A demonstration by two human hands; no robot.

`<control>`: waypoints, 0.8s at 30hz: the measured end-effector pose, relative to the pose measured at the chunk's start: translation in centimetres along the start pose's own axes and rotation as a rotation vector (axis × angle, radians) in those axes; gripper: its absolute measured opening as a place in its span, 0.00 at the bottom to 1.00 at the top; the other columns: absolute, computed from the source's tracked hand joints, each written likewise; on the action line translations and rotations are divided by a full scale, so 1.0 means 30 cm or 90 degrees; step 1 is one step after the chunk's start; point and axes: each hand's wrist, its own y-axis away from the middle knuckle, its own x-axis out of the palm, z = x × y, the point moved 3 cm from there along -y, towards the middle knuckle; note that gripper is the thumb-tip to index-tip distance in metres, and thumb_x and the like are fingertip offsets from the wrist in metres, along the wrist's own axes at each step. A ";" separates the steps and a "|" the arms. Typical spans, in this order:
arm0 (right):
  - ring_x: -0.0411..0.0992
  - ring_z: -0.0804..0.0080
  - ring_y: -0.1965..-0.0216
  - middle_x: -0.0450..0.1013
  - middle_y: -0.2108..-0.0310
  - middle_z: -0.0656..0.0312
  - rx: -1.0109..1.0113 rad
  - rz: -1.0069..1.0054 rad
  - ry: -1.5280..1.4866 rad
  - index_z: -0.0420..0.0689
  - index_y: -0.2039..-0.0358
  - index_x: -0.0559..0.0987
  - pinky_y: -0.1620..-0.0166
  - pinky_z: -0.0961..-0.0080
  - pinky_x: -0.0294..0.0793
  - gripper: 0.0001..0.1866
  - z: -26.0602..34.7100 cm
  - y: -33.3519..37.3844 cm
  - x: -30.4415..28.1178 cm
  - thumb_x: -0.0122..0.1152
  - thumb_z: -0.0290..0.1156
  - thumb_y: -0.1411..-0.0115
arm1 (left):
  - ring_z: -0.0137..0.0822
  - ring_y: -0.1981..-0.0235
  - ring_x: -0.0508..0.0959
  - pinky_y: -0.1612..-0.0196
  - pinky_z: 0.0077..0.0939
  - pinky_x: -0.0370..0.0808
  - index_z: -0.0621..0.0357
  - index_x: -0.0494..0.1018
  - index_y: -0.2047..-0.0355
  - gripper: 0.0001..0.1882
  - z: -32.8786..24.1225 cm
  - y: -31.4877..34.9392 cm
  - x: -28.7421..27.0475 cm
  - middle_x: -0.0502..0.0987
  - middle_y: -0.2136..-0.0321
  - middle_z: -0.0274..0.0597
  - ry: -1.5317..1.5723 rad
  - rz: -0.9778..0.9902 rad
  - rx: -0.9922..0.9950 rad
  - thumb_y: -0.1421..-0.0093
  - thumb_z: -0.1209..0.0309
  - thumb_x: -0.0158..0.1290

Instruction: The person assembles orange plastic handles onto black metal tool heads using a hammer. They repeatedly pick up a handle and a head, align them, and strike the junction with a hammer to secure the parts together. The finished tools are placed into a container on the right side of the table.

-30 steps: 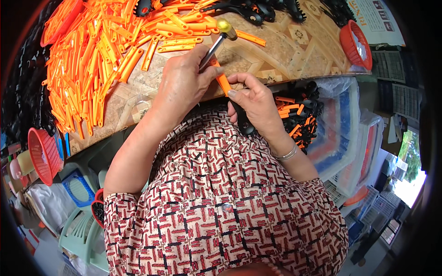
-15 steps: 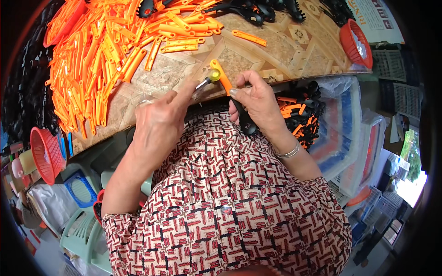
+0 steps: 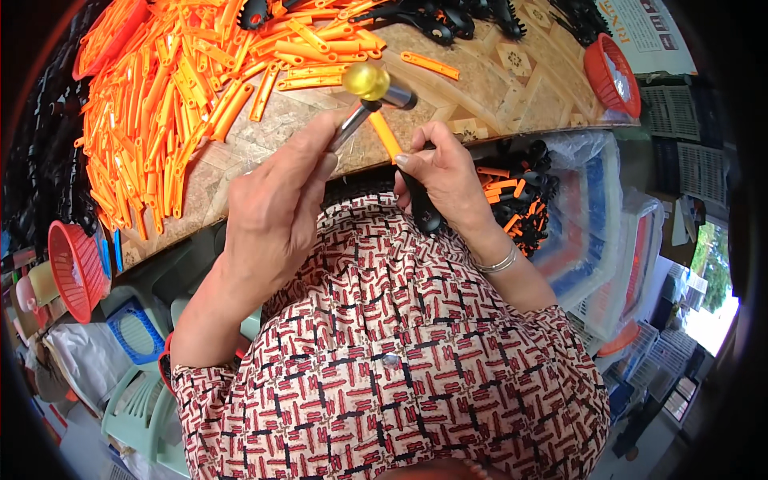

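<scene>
My left hand point(image 3: 276, 192) is closed round a small hammer point(image 3: 367, 82) with a metal shaft and a clear yellow face. The hammer head is lifted above the table's near edge, over the end of an orange handle. That handle belongs to a black kitchen utensil point(image 3: 422, 206), pinched by my right hand point(image 3: 448, 180) between thumb and fingers. Its orange end leans on the table edge and its black part points down toward my lap. Part of the handle is hidden behind the hammer head.
A big heap of orange handles point(image 3: 152, 136) covers the table's left side. One loose orange handle point(image 3: 430, 66) lies farther right, near black utensils point(image 3: 436, 28). A red basket point(image 3: 612, 76) stands at the right end. Below the edge is a pile of finished-looking black and orange pieces point(image 3: 516, 200).
My left hand has raised the hammer from beside the orange handle, and its head has turned. My right hand keeps the utensil in nearly the same place.
</scene>
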 end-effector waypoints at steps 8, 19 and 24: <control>0.75 0.76 0.80 0.78 0.76 0.59 0.050 0.112 -0.015 0.41 0.59 0.67 0.77 0.80 0.73 0.10 0.021 0.025 -0.193 0.60 0.26 0.32 | 0.22 0.80 0.72 0.77 0.21 0.68 0.51 0.74 0.39 0.18 0.083 -0.009 0.011 0.70 0.81 0.30 0.071 0.173 -0.168 0.28 0.71 0.49; 0.76 0.54 0.64 0.77 0.68 0.55 -0.453 -0.226 0.780 0.43 0.62 0.81 0.59 0.61 0.74 0.12 0.361 -0.069 -0.368 0.66 0.37 0.40 | 0.19 0.81 0.69 0.80 0.14 0.64 0.55 0.72 0.38 0.20 0.196 -0.096 -0.037 0.69 0.77 0.27 0.338 0.009 -0.376 0.26 0.63 0.49; 0.73 0.60 0.59 0.70 0.68 0.60 -0.697 -0.234 0.996 0.45 0.68 0.78 0.55 0.65 0.71 0.09 0.369 -0.369 -0.160 0.65 0.37 0.41 | 0.19 0.81 0.69 0.78 0.15 0.65 0.57 0.73 0.39 0.18 0.179 -0.102 -0.028 0.70 0.78 0.27 0.358 0.029 -0.358 0.26 0.67 0.49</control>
